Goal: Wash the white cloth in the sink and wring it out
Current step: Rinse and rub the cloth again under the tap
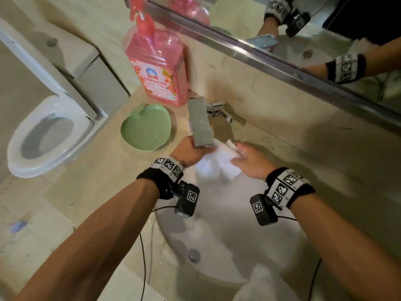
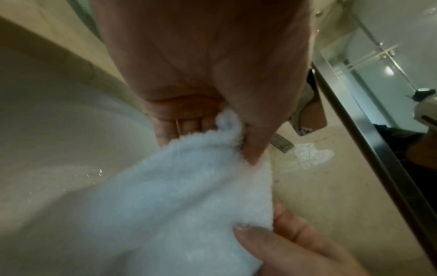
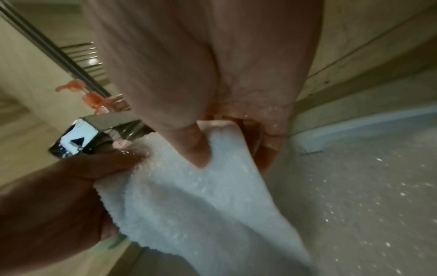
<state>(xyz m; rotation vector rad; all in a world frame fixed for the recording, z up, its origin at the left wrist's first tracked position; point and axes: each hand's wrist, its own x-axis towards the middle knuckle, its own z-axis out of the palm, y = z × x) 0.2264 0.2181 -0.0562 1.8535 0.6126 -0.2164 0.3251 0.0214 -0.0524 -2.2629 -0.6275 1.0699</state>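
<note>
A white terry cloth (image 1: 218,162) hangs between both hands over the white sink (image 1: 219,231), just under the flat chrome faucet spout (image 1: 200,124). My left hand (image 1: 191,152) pinches the cloth's left edge between thumb and fingers; the left wrist view shows the thumb pressing the cloth (image 2: 179,188). My right hand (image 1: 249,160) pinches the cloth's right corner, thumb on top of the cloth (image 3: 201,201). Droplets speckle the cloth and the basin (image 3: 366,196). I cannot tell whether water runs from the spout.
A pink detergent pump bottle (image 1: 157,61) stands at the back of the counter, with a green apple-shaped dish (image 1: 146,127) in front of it. A toilet (image 1: 50,135) is at the left. A mirror (image 1: 303,29) runs above the backsplash. The sink drain (image 1: 193,255) is uncovered.
</note>
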